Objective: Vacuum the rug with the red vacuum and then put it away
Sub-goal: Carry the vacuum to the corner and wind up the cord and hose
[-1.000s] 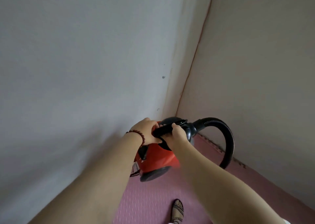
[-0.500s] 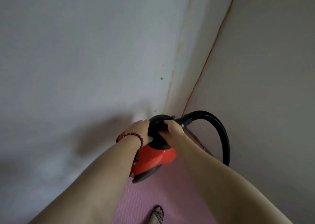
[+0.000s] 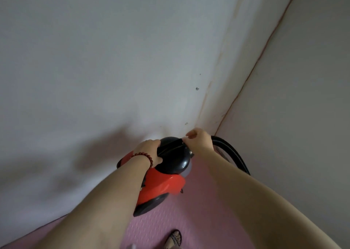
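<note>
Red vacuum (image 3: 162, 182), one; hands (image 3: 149, 150) (image 3: 199, 139), two.

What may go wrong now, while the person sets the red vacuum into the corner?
1. The left hand holds the red vacuum; whether the right hand grips it is unclear, so it might tip or roll on the pink mat.
2. The black hose loops along the right wall and might get pinched.
3. A sandalled foot stands close behind it.
</note>
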A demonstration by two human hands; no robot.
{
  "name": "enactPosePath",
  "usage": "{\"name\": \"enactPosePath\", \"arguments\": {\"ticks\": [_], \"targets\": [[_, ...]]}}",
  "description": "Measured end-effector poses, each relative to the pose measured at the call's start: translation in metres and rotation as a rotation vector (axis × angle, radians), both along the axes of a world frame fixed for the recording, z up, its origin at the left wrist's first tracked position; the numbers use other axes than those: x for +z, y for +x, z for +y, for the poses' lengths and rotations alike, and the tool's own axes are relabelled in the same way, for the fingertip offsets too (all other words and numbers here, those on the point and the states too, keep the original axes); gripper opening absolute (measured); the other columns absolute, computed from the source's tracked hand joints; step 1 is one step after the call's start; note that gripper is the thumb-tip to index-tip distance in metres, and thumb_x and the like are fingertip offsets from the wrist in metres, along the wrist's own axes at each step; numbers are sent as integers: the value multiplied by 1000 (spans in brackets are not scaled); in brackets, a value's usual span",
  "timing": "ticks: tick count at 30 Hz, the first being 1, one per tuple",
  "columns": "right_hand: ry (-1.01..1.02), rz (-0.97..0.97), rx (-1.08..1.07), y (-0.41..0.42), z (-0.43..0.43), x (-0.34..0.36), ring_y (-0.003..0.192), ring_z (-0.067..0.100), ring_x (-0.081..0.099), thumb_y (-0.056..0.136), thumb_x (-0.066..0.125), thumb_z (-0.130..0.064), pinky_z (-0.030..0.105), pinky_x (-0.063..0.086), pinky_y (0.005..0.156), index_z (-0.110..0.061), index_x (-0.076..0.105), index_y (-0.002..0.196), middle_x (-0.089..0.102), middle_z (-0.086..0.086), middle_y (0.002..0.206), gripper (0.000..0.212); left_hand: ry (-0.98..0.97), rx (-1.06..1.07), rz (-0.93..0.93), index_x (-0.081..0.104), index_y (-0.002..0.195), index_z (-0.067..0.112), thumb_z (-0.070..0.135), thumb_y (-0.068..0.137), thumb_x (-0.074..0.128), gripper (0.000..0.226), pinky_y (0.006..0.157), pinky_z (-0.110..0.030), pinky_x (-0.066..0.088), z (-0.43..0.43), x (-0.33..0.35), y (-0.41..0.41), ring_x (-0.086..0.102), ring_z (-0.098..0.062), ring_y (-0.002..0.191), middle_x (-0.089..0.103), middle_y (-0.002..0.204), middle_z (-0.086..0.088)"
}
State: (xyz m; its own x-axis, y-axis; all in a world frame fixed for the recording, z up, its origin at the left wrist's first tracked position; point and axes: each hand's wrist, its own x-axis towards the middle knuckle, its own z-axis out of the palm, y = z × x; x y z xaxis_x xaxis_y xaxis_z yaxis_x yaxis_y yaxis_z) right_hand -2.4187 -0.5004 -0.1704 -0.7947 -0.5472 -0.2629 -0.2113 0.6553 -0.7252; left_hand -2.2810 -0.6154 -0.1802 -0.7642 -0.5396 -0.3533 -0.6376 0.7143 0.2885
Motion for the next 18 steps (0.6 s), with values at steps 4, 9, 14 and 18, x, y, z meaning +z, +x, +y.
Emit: {"name": "enactPosePath", "arguments": {"ticks": [4,9,14,18], "targets": [[156,161,465,28,-18,14,117,16,49,77,62,-5,19,39,87,-22,55,124,51,-3,129,51,14,50,2,54,110,18,21,78,63,33,83,-34,50,-6,2,39,57,-23,98,59,108,-2],[211,182,727,88,-42,11,109,22,56,78,62,-5,27,45,86,-22,61,119,60,1,118,44,-10,112,-13,55,102,18,18,74,63,29,80,-35,51,-17,10,89,59,-24,94,61,103,-2],[180,163,827,133,-64,11,104,23,59,80,70,-16,31,47,87,-23,65,111,64,2,110,32,-39,216,-23,50,87,23,16,72,62,21,70,-29,45,-30,25,145,58,-22,89,61,98,0],[218,279,970,168,-85,10,109,22,55,86,62,-19,37,36,100,-26,60,116,62,0,114,31,-47,294,-34,49,87,24,17,71,63,22,72,-30,47,-37,33,185,57,-22,92,60,99,-1]]}}
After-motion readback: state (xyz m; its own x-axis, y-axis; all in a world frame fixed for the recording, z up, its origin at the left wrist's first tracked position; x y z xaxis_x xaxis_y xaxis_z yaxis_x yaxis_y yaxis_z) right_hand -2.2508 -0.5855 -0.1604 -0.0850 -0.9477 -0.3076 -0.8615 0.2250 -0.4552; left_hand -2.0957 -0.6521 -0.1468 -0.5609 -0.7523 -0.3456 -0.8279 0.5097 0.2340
